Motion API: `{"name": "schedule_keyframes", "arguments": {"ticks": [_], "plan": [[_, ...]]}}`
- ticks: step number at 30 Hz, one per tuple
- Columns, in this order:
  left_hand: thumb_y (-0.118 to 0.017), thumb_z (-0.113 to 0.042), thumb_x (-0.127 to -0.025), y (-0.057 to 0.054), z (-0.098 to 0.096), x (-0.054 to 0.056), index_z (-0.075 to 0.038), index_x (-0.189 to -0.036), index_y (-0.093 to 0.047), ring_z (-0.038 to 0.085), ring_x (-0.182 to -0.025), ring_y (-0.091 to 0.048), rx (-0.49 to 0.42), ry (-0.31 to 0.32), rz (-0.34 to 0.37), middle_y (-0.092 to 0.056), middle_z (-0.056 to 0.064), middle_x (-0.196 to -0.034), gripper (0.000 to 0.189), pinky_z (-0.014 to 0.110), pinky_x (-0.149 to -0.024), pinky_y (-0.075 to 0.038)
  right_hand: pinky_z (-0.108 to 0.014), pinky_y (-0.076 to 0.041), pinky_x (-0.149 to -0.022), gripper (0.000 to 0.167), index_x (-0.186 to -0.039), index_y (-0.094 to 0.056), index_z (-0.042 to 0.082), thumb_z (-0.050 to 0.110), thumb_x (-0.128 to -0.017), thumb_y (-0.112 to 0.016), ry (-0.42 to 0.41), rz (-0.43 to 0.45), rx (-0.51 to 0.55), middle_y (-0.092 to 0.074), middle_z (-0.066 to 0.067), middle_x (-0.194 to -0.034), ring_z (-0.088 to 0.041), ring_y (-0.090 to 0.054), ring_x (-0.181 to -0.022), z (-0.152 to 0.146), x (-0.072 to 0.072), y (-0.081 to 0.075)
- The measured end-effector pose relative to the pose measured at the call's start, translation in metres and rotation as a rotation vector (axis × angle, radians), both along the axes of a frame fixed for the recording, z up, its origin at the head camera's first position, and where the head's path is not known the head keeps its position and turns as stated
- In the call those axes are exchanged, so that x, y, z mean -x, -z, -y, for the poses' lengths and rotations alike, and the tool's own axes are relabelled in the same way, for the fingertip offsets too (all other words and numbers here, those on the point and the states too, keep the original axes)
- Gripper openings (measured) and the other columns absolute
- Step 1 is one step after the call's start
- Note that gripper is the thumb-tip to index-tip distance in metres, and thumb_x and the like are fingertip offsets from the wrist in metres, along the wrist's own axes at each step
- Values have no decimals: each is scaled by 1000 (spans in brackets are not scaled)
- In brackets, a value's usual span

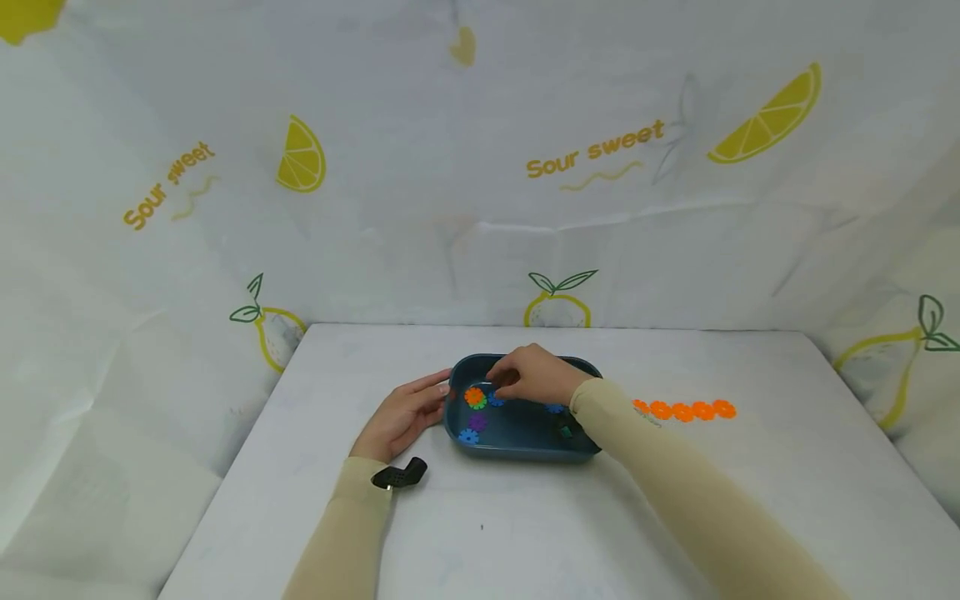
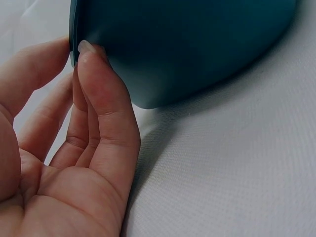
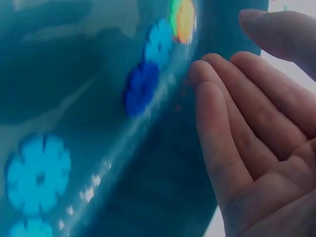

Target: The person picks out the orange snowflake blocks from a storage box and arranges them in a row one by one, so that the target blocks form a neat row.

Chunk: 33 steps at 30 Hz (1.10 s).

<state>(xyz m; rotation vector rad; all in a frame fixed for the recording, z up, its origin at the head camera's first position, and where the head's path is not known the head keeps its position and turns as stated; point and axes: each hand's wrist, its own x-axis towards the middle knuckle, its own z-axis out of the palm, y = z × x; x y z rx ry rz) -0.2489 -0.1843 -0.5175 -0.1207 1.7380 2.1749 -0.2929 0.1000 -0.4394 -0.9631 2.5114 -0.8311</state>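
Note:
A dark teal tray (image 1: 525, 454) with rounded corners stands on the white table. At its left end my left hand (image 1: 401, 417) holds the rim, thumb on one side and the other fingers against the outer wall. My right hand (image 1: 536, 375) is inside the tray, fingers bent and thumb apart, nothing visible between them in the right wrist view. Close to its fingertips lie notched flower-shaped plastic discs: an orange disc (image 1: 474, 395) over a green one, and a dark blue disc (image 3: 141, 89) beside a light blue disc (image 3: 159, 45). A purple disc (image 1: 477, 423) lies nearer the front.
Right of the tray, a row of several orange discs (image 1: 682, 412) lies on the table (image 1: 750, 483), partly hidden by the right sleeve. Another blue disc (image 1: 468, 436) sits in the tray's front left corner. Behind the table hangs a lemon-printed white cloth (image 1: 420, 167).

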Motion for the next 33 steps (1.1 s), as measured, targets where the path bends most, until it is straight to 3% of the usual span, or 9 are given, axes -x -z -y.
{"name": "schedule_keyframes", "arguments": {"ticks": [8,13,18,26,33], "plan": [[-75,-24,-104,0,3,2,-14,-151,-65,19,-123,-69,-21,41,-13,-66,11,-151,48,30,-100,-60,-33,-63,-94,33,-130,-78,8,20,-100,-79,-1,-43,-23,-80,-3,-119,-11,-74,-102,26,2,15],[-71,-20,-107,0,3,3,-12,-152,-64,17,-116,-70,-40,57,-30,-68,12,-148,46,30,-98,-60,-37,-63,-97,32,-129,-78,7,20,-100,-79,24,-51,-19,-81,-5,-120,-14,-75,-104,35,3,20],[-71,-19,-106,0,5,2,-13,-150,-65,15,-109,-70,-37,51,-21,-70,11,-142,44,29,-95,-60,-38,-63,-98,32,-128,-78,5,18,-99,-80,47,-56,-23,-81,-7,-120,-15,-76,-104,43,3,24],[-77,-23,-102,0,6,4,-13,-150,-65,16,-116,-72,-44,65,-32,-69,11,-146,51,29,-97,-60,-37,-62,-93,24,-117,-81,8,18,-96,-83,61,-143,-67,-81,-1,-105,-12,-69,-89,53,3,25],[-75,-21,-103,2,4,3,-11,-151,-64,16,-116,-73,-49,62,-39,-69,12,-147,50,30,-98,-61,-40,-60,-96,21,-116,-83,12,15,-95,-83,62,-156,-86,-81,2,-102,-13,-66,-89,61,1,27]]}}
